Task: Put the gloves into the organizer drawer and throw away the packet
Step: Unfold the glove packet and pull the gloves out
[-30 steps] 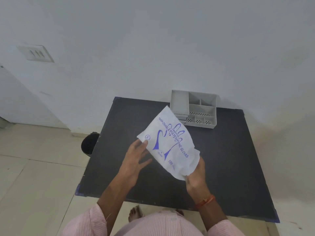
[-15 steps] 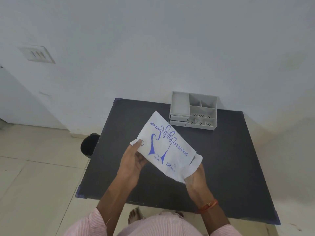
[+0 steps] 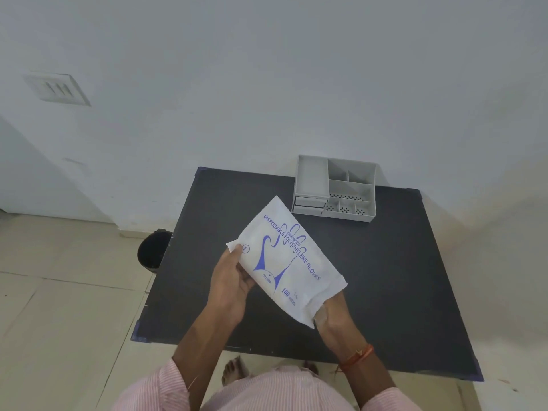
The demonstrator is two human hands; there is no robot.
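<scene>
A white packet point(image 3: 286, 258) printed in blue with a glove outline and "DISPOSABLE POLYETHYLENE GLOVES", "100", is held tilted above the dark counter point(image 3: 394, 277) at frame centre. The left hand point(image 3: 229, 287) pinches its left corner; the right hand point(image 3: 333, 317) grips its torn lower end. A grey organizer point(image 3: 335, 188) sits upper right, drawers closed.

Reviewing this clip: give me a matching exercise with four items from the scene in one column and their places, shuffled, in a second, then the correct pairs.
Items:
1. glove packet
2. grey organizer
3. black bin
4. switch plate

Places:
A. on the floor, left of the table
B. on the wall, upper left
C. held between left hand and right hand
D. at the table's far edge by the wall

Pairs: 1-C, 2-D, 3-A, 4-B
</scene>
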